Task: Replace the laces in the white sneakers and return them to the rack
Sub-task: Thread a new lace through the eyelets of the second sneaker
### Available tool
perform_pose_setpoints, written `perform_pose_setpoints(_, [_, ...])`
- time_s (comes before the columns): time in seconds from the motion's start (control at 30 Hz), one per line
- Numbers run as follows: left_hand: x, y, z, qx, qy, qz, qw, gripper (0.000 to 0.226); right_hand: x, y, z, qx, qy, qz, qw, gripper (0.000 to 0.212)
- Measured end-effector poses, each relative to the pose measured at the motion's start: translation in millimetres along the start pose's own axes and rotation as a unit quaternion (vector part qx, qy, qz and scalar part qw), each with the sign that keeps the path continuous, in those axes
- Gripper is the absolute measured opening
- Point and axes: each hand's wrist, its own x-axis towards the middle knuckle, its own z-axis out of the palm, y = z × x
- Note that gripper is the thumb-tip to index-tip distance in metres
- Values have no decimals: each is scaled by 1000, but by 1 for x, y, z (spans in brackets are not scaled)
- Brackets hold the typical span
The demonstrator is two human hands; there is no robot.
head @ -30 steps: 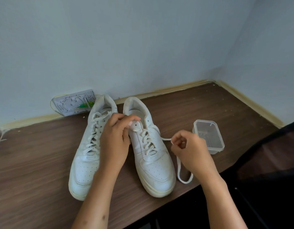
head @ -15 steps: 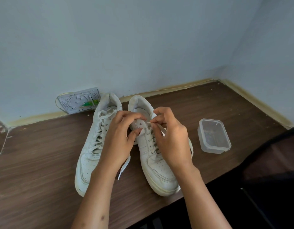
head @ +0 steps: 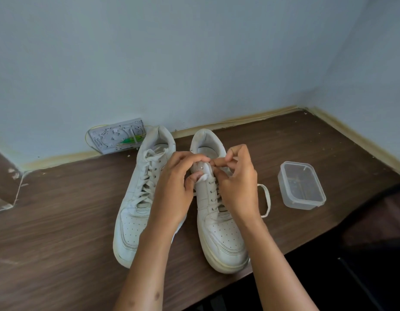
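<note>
Two white sneakers stand side by side on the brown wooden table (head: 59, 232), toes toward me. The left sneaker (head: 136, 212) is laced. Over the top eyelets of the right sneaker (head: 219, 234) both hands work. My left hand (head: 174, 189) pinches the tongue and a bit of white lace near its top. My right hand (head: 237, 182) pinches the lace beside the tongue. A loose loop of the white lace (head: 265, 198) trails on the table right of that shoe.
A clear plastic container (head: 301, 185) sits to the right of the shoes. A grey power strip (head: 118, 138) leans against the wall behind the left sneaker. Pale walls close the back and right. The table's front edge drops off near the toes.
My right hand came in from the right side of the shoe to its top eyelets, carrying the lace. The lace loop now lies right of the shoe. My left hand stayed at the tongue.
</note>
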Motion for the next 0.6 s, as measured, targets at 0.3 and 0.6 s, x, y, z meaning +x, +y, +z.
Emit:
perform_pose_setpoints(0.3, [-4,4,10,-32,97,-25,994,23,-21,-11,-13,-120,57,-56,990,33])
perform_pose_setpoints(0.6, [-3,8,25,75,131,-14,988,6,-91,10,1,-339,-13,24,940,83])
